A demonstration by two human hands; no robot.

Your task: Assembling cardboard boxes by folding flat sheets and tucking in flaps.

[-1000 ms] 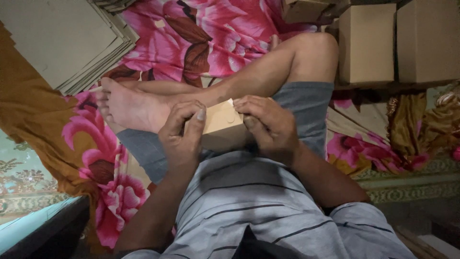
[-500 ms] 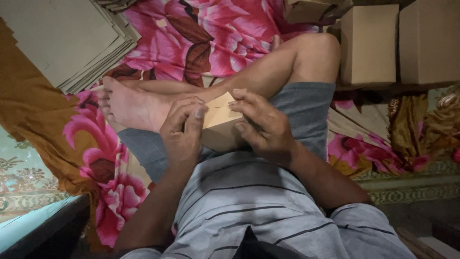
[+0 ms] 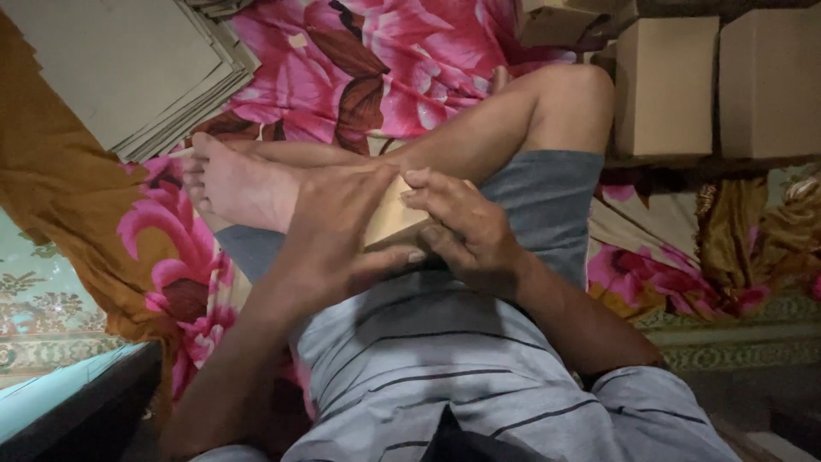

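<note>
Both hands, the left hand [image 3: 329, 227] and the right hand [image 3: 466, 227], are pinching a small tan cardboard box [image 3: 389, 218]; it looks light, crushable, best held by its edges, with stacked flat cardboard sheets [image 3: 128, 68] at ten o'clock.

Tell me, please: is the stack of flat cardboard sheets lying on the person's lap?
No, the stack of flat cardboard sheets lies on the flowered cloth beyond the foot, at the upper left.
</note>
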